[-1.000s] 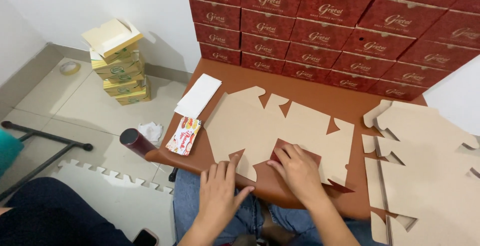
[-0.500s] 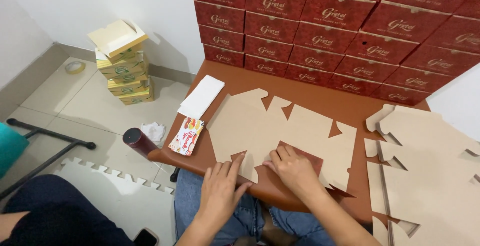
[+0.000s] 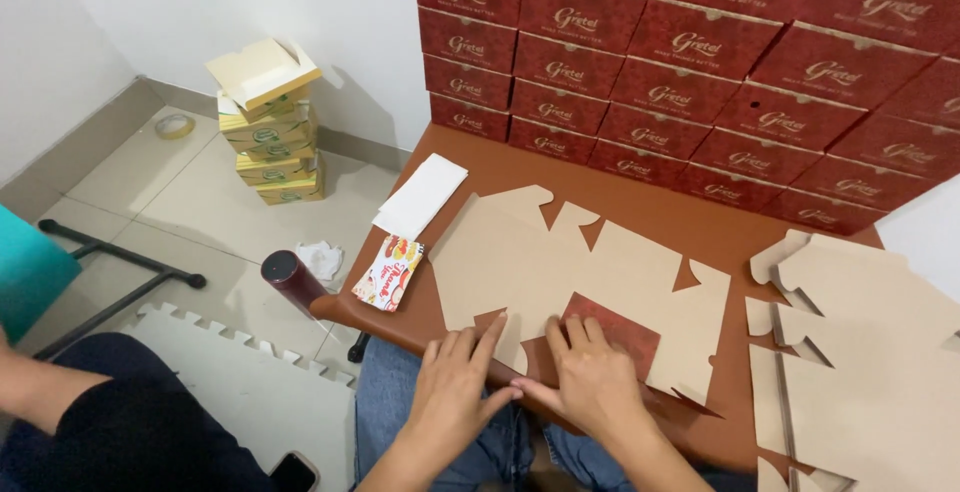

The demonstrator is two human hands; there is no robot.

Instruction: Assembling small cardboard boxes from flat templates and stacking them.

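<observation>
I see both hands, left point(image 3: 452, 389) and right point(image 3: 590, 382), spread flat, pressing the near edge of the flat cardboard box blank point(image 3: 560, 272) on the worktop point(image 3: 620, 192).

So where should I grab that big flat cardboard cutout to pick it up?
Probably by the far left flap of the cardboard cutout, coming from the left. It lies flat and that edge is bare, while the left hand and right hand press on the near edge.
</observation>
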